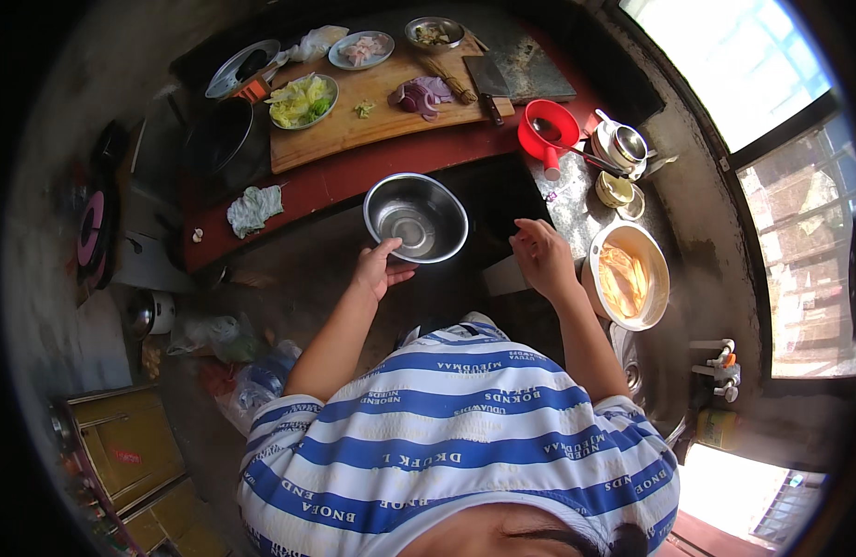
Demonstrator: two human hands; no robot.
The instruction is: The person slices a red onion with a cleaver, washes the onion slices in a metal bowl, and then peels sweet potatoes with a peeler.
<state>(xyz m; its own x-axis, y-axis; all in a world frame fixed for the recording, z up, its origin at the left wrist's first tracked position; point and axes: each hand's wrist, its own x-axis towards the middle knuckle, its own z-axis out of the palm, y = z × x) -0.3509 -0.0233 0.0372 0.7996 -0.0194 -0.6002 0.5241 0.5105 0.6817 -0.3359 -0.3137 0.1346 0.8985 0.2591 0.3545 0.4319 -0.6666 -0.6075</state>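
My left hand [380, 270] grips the near rim of a stainless steel bowl [428, 202], its thumb inside and its fingers underneath. I hold the bowl above the floor, in front of the red counter edge [344, 186], and nothing shows in it. To its right, my right hand [545, 256] is in the air with its fingers loosely bent and nothing in them. A white plastic basket [656, 259] with an orange-yellow item [621, 280] stands close beside the right forearm.
A wooden cutting board [372, 150] bears a plate of lettuce [301, 101], sliced onion [422, 96] and a cleaver [489, 80]. Right of it are a red ladle [548, 115] and stacked bowls [628, 145]. A cloth [254, 211] and black wok [219, 136] are at the left. Plastic bags [261, 383] lie low left.
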